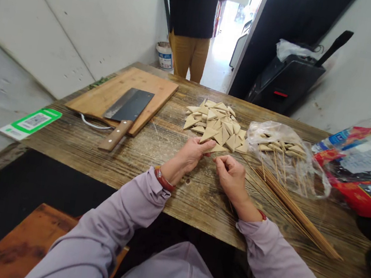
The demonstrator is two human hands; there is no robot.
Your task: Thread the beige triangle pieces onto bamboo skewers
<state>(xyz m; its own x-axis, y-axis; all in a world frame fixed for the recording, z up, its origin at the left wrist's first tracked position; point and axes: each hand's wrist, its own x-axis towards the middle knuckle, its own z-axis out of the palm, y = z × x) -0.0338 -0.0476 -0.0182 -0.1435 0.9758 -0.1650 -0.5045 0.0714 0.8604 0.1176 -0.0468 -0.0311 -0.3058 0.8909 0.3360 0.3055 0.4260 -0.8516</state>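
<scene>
My left hand (191, 156) is closed, thumb over fingers, at the near edge of a heap of beige triangular tofu pieces (214, 120). It pinches one tofu triangle (219, 148), partly hidden by the thumb. Just to the right, my right hand (230, 176) is curled in a pinch close to that triangle. A thin bamboo skewer (230, 206) shows in part below this hand, and its tip lies hidden among the fingers. Beside my right wrist lies a bundle of bamboo skewers (300, 212), with a few loose ones along it.
A cleaver (129, 105) rests on a wooden cutting board (163, 91) at left, its handle overhanging. Skewered triangles lie in a clear plastic bag (317, 177) at right, near a red-and-clear package (356, 183). A person (192, 24) stands across the table, near a black bin (285, 79).
</scene>
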